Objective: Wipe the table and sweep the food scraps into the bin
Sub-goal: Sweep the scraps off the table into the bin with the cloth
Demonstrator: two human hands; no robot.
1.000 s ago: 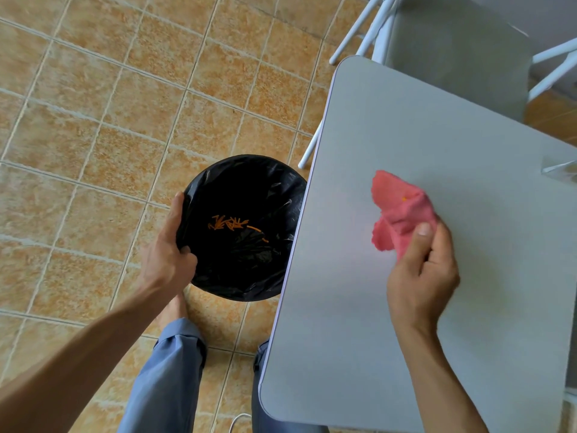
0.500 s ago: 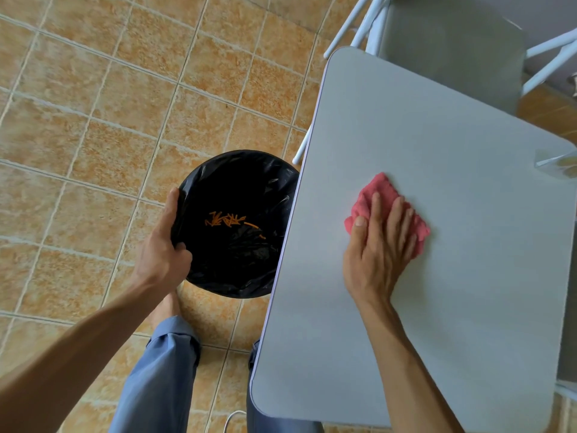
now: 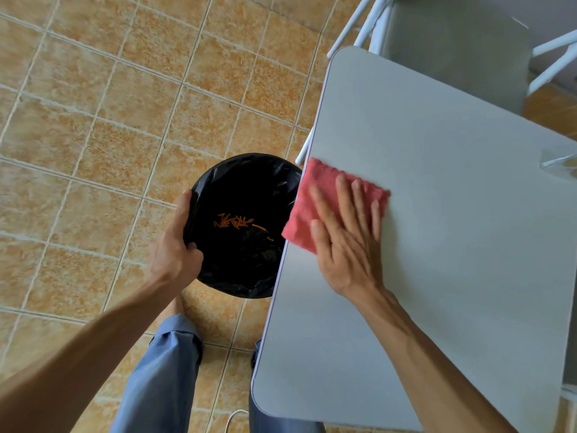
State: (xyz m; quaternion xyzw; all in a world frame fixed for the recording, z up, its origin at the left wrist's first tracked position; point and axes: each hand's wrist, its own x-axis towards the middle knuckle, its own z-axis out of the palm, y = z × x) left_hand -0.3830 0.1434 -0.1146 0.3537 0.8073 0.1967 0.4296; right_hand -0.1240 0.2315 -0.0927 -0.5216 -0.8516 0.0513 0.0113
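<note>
A grey table [image 3: 452,214] fills the right side of the head view. My right hand [image 3: 346,239] lies flat, fingers spread, pressing a pink cloth [image 3: 315,195] onto the table's left edge; the cloth's left corner hangs past the edge over the bin. The bin [image 3: 246,270] stands on the floor beside the table, lined with a black bag, with orange food scraps [image 3: 237,220] at its bottom. My left hand [image 3: 175,248] grips the bin's left rim, thumb inside the bag.
A white-framed chair with a grey seat [image 3: 452,45] is tucked at the table's far end. A clear object [image 3: 562,165] sits at the table's right edge. Orange floor tiles [image 3: 109,120] spread to the left. My blue trouser legs [image 3: 162,379] are below the bin.
My right hand went from holding the bunched cloth to pressing it flat, then slid it left to the table edge above the bin. My left hand stays on the rim.
</note>
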